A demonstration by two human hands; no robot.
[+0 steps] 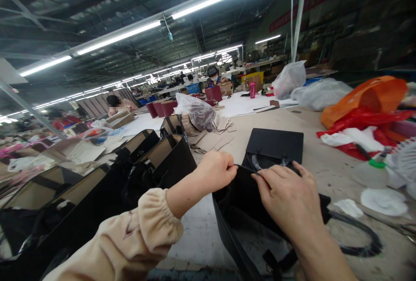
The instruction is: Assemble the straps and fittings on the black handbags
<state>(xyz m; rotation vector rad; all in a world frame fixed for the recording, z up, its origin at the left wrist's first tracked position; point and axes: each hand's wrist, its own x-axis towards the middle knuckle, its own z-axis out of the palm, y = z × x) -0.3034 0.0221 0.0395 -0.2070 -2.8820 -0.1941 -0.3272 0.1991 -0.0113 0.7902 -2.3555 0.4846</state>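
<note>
A black handbag (224,229) stands in front of me with its top open and its dark inside showing. My left hand (218,169) is closed on the far rim near its left corner, thumb and fingers pinched together. Along the same rim, farther right, my right hand (286,188) grips the edge between thumb and fingers. A black handle (360,229) in clear wrap loops out on the bag's right side. Just behind the rim lies a flat black bag panel (276,142), with plastic-wrapped handle parts at its lower edge.
Several open black bag bodies (172,155) stand to the left. Behind them are loose card pieces (214,140) and a clear plastic bag (198,110). At right lie orange and red bags (364,103), a green-capped bottle (370,170) and scissors (403,229). People work farther back.
</note>
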